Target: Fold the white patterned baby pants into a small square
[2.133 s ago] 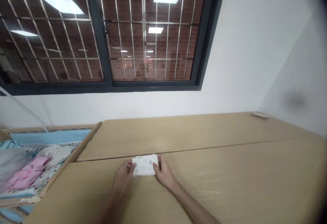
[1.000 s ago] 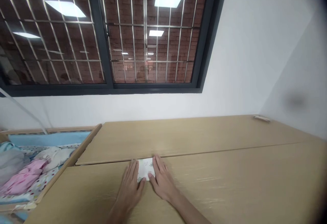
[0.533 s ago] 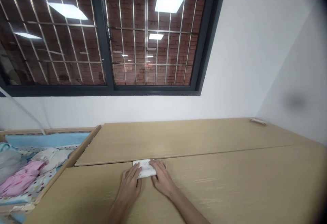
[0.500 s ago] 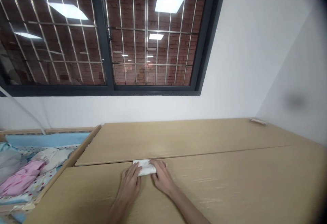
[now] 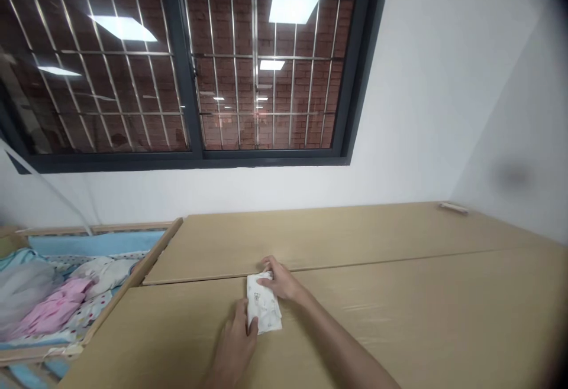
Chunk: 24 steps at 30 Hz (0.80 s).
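Observation:
A small folded white cloth [image 5: 262, 306] with a faint grey print lies upright on the wooden tabletop [image 5: 399, 312], just below the seam between its two boards. My left hand [image 5: 236, 337] pinches its lower left edge, thumb on top and fingers along the side. At the top edge, my right hand [image 5: 283, 281] holds it, with the thumb over the print and the other fingers reaching past the far edge. Whether the cloth is a garment or something else, I cannot tell.
To the left stands a wooden crib [image 5: 153, 259] with a pink cloth [image 5: 62, 306], pale clothes and a clear plastic bag [image 5: 26, 291] in it. A small pale strip [image 5: 453, 207] lies at the far right corner. Behind are a white wall and a barred window [image 5: 266, 81].
The cloth has turned from lying crosswise to lengthwise and shows more of its printed face. My right hand has moved to its top edge, my left hand to its lower left side.

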Tool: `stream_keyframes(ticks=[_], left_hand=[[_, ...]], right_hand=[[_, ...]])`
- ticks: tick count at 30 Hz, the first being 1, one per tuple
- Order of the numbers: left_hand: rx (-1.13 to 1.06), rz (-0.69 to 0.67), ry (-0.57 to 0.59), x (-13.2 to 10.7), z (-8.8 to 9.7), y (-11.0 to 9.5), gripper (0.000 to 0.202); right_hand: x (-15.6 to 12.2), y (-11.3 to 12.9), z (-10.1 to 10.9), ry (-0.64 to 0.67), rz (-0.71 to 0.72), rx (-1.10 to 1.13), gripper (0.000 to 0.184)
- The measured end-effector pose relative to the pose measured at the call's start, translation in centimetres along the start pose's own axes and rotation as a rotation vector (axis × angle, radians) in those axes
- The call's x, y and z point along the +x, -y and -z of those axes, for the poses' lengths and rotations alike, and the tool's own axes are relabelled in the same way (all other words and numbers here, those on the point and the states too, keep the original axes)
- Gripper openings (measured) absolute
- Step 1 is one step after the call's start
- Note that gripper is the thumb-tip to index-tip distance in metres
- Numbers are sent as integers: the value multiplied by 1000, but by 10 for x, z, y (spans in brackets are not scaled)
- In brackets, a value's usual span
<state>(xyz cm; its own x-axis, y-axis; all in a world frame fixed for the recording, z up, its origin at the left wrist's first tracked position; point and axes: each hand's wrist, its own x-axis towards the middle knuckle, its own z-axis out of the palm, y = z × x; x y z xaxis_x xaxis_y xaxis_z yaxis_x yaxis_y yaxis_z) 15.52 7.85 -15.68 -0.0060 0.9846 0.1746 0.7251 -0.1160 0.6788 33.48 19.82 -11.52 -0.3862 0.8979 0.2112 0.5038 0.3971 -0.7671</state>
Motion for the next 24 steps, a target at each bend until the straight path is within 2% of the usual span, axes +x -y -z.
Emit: stream_keyframes(ticks=[3,5,9,12,15,17,19,22,24], left_hand=[[244,-62,-112,-4,-5,-6,36],[338,-144,-216,-10,-10,-10,38],[368,-394,-382,-31,-38,-8,50],[412,-465,-371,-44,-70,10,62],[446,-465,-223,-48,-89,31,55],[455,-498,-143,-46,-91,39,49],[469,-531,-147,-43,-88,41,50],[474,-513,-269,-40,-88,36,57],[447,-483,-369,-38,-94,32,64]], right_hand=[[3,-13,-12,15,-32,-64,37],[2,-11,-15,8,-16,-124,32],[-13,22,-7,54,183,-288,47],[-35,57,-1,246,400,-316,55],[-55,70,-6,467,524,-244,58],[-61,63,-10,568,527,-226,57],[-60,50,-12,599,499,-236,54],[-45,31,-5,549,458,-258,52],[-31,23,2,516,440,-281,52]])
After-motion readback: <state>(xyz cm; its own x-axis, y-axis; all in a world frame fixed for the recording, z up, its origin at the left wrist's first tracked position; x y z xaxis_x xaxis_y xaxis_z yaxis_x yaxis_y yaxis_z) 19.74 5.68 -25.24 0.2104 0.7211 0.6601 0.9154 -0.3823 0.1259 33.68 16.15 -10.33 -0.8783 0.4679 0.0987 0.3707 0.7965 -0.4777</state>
